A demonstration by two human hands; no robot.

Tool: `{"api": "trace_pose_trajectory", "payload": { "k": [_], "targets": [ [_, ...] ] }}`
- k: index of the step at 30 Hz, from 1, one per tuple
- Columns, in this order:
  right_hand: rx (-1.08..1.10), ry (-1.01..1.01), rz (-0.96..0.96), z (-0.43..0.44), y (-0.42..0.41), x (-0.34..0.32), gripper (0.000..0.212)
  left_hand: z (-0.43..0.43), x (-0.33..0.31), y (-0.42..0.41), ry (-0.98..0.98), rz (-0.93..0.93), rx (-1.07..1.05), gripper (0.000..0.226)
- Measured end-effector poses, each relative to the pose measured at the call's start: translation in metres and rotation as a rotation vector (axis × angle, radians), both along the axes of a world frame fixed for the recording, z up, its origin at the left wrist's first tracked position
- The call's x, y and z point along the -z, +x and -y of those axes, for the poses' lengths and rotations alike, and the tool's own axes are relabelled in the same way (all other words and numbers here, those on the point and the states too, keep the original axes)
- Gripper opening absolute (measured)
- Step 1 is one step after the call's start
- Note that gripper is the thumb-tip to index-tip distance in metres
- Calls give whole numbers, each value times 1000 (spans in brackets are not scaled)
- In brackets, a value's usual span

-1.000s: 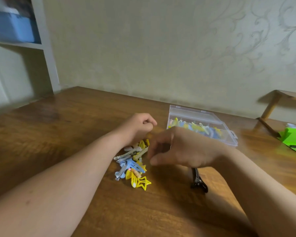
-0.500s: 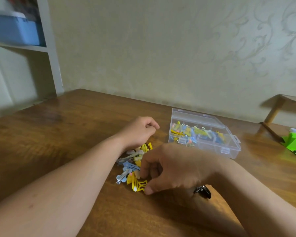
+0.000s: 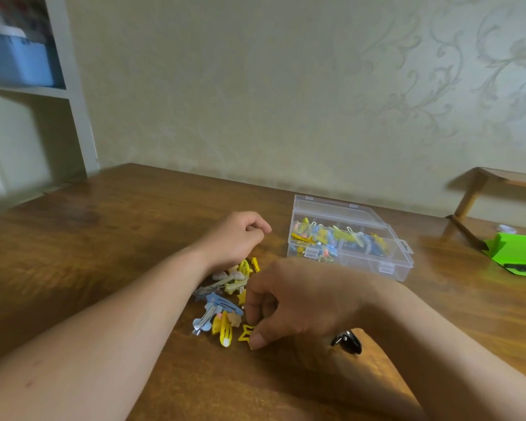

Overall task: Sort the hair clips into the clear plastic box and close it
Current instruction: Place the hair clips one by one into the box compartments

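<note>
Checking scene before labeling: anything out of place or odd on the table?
A black clip lies alone on the table, apart from the coloured clip pile, half hidden under the wrist of the right hand, which pinches a yellow star clip. Easy to miss. Nothing looks spilled or broken.

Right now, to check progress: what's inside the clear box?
Yellow, blue and green clips lie in the box; those underneath are covered.

1 left hand (image 3: pixel 236 238), 1 right hand (image 3: pixel 304 299), 1 clear box (image 3: pixel 365 266), 1 black clip (image 3: pixel 347 342)
</note>
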State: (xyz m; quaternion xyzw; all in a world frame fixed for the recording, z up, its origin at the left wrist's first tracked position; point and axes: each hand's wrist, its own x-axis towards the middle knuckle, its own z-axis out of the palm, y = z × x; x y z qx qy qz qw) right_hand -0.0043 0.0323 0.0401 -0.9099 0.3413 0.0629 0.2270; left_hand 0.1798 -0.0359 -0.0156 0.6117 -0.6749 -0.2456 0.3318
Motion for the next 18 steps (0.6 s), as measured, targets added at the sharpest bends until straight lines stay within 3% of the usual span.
{"api": "trace_pose_trajectory", "payload": {
  "k": [13, 18],
  "targets": [
    [91, -303, 77, 10, 1, 10, 28, 5, 1, 1, -12, -15, 8, 26],
    [109, -305, 124, 16, -1, 14, 25, 11, 5, 1, -11, -43, -4, 26]
  ]
}}
